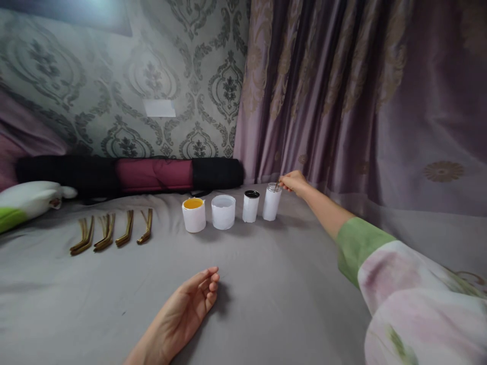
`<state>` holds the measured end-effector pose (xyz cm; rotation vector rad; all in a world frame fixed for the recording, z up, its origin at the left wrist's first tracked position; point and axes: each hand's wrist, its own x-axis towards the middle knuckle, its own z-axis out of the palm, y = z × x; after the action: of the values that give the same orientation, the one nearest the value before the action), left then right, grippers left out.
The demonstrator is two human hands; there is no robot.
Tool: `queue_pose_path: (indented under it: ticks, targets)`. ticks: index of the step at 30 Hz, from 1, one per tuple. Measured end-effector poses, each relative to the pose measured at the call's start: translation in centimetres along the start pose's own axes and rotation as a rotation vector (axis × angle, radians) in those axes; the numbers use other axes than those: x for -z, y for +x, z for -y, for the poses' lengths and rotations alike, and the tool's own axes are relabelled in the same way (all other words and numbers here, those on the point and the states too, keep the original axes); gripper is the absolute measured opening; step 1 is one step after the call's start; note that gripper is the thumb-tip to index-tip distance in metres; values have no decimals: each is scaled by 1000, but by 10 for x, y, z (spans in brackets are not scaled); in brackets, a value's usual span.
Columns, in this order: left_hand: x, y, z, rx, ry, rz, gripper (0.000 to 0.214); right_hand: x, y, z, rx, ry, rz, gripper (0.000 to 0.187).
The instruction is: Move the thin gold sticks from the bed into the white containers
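My right hand point(293, 181) is at the mouth of the rightmost white-wrapped jar point(270, 205), its fingers pinched on a thin brownish strip point(278, 183) whose lower end dips inside the rim. To the left stand a narrow white container with a black inside point(250, 209), a wider white tub point(223, 215) and a white tub with a yellow inside point(194, 218). My left hand point(192, 304) rests above the sheet in front, fingers loosely curled, with nothing visible in it. Several small bundles of bent golden-brown strips point(104, 233) lie in a row farther left.
A long black and maroon roll point(154, 174) lies against the patterned wall. At the left edge is a white and green plush toy point(30, 200). Purple curtains point(323, 91) hang behind the right-hand jar. The grey sheet point(266, 299) has slight wrinkles.
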<state>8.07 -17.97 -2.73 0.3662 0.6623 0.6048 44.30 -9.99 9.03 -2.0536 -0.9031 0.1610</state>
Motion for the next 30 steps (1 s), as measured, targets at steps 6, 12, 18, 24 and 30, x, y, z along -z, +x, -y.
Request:
queue_pose_path:
  ticks: [6, 12, 18, 24, 30]
  targets:
    - [0, 2, 0, 5, -8, 8, 17, 1, -1, 0, -27, 80, 1, 9]
    - [1, 0, 0, 9, -7, 15, 16, 5, -7, 0, -65, 173, -34, 10]
    - [1, 0, -2, 10, -32, 64, 15, 13, -24, -2, -76, 317, -67, 9]
    - [3, 0, -3, 6, -75, 105, 13, 19, -46, 0, -110, 486, -35, 13]
    - [5, 2, -4, -8, -81, 121, 11, 14, -69, -5, -167, 615, 41, 11]
